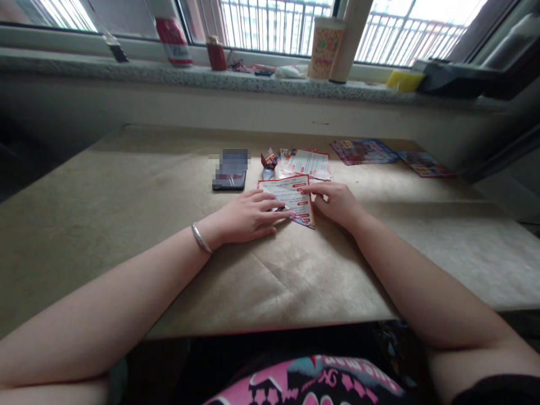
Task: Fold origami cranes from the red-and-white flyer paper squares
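Note:
A printed leaflet [291,190] with red labels lies on the table in front of me, folded diagonally so that its lower edge slants. My left hand [257,216] rests flat with fingers apart over its lower left part, and a silver bangle circles that wrist. At the leaflet's right edge, my right hand [333,203] touches the paper with a stretched index finger; its other fingers are bent and hold nothing visible. Just beyond lie more printed leaflets [310,162] and a small folded paper piece [269,163] with a silvery base.
A dark phone-like object [231,170], partly blurred, lies left of the leaflet. Colourful leaflets [363,152] are at the back right, with another printed sheet [426,163] beside them. On the windowsill stand a red can [174,42], a paper cup [324,49] and a yellow block [405,80].

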Available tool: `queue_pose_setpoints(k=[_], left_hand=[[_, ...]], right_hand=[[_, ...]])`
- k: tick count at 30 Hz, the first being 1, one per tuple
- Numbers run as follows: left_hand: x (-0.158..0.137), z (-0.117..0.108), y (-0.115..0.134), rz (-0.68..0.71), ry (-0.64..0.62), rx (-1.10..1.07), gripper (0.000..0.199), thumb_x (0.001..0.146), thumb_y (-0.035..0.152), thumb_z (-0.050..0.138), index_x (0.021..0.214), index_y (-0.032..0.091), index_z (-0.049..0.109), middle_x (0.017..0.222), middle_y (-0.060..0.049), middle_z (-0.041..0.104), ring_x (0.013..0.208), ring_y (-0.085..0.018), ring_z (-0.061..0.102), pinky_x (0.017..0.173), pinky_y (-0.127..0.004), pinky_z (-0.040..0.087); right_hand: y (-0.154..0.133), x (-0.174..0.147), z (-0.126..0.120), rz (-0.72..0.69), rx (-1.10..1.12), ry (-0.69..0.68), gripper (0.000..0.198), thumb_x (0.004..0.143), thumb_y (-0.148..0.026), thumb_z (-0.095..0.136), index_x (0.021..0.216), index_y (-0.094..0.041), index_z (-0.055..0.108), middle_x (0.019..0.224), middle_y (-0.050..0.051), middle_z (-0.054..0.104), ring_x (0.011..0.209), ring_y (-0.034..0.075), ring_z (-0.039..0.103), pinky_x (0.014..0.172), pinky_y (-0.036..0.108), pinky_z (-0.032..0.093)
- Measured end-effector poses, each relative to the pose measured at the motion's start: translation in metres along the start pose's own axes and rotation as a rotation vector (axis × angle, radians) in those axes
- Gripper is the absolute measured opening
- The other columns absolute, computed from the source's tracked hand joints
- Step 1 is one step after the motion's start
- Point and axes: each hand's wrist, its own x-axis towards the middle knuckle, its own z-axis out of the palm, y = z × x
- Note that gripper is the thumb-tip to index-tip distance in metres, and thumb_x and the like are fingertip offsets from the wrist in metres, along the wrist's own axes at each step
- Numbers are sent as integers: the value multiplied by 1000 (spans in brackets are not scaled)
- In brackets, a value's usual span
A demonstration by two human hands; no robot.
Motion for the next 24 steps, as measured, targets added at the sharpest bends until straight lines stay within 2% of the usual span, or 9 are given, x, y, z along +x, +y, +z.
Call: queue_pose_setpoints(k=[7,11,14,20,24], left_hand=[[2,-1,1,3,44,-33,40,100,40,43,134,25,58,139,-4,59,127,-24,52,111,-42,36],[2,-3,-1,39,66,-50,34,100,39,44,120,22,65,132,-5,64,120,-22,57,110,-42,37],[1,-2,-4,11,83,-33,32,98,38,47,114,19,66,129,-6,66,120,-24,58,111,-44,38],[-1,-1,-4,-84,95,26,34,98,38,46,114,19,68,129,-6,65,138,-27,44,117,-46,31],[-2,1,-2,-194,96,77,40,97,42,47,128,20,62,140,-8,58,138,-29,44,119,-53,25]], right_hand=[[4,2,-2,-95,-198,-128,27,89,-14,53,101,-21,76,105,7,75,96,21,67,87,35,52],[4,1,-9,-237,-250,-160,21,90,-19,55,93,-22,75,101,4,75,97,22,63,88,36,50],[1,1,-11,-324,-240,-151,19,89,-19,54,90,-21,73,101,4,75,97,22,62,89,37,49],[-10,3,-11,-351,-173,-180,12,82,-17,57,80,-19,69,91,6,74,92,22,65,85,36,51],[-14,3,-10,-346,-146,-206,14,83,-19,56,78,-18,69,90,7,74,89,21,66,82,33,51]])
